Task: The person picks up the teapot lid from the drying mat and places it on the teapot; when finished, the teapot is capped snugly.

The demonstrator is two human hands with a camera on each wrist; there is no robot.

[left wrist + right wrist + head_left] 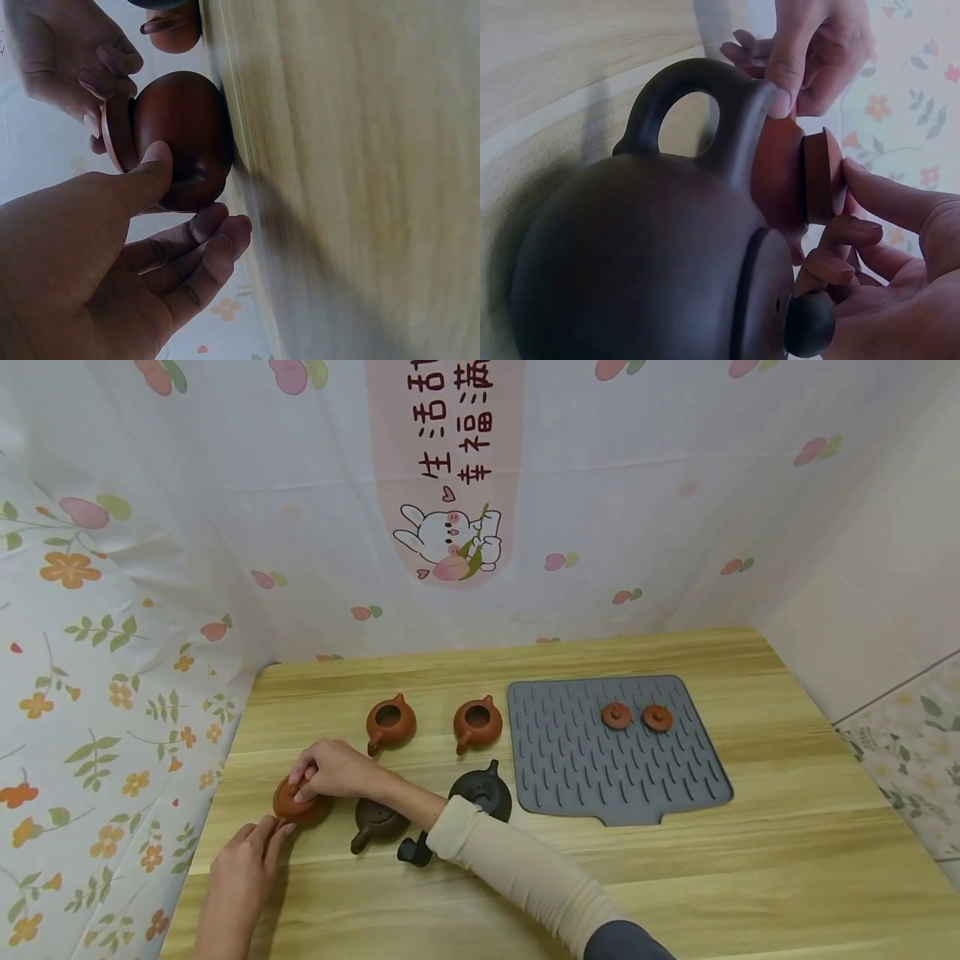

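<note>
At the left of the table in the head view is a reddish-brown clay teapot (306,814). My left hand (243,868) holds it at its near side, the thumb on the body and the fingers beneath in the left wrist view. My right hand (337,768) reaches across and pinches the teapot's lid (821,176) between thumb and fingers. The lid sits at the teapot's mouth, a dark line showing between its rim and the body. Beside it stands a dark brown lidded teapot (630,247), partly behind my right forearm in the head view.
A black teapot (483,789) is partly hidden by my right sleeve. Two lidless reddish teapots (405,724) (491,727) stand farther back. On the grey ridged mat (555,752) at right lie two small reddish lids (617,717) (657,719). Patterned cloth hangs behind and at left.
</note>
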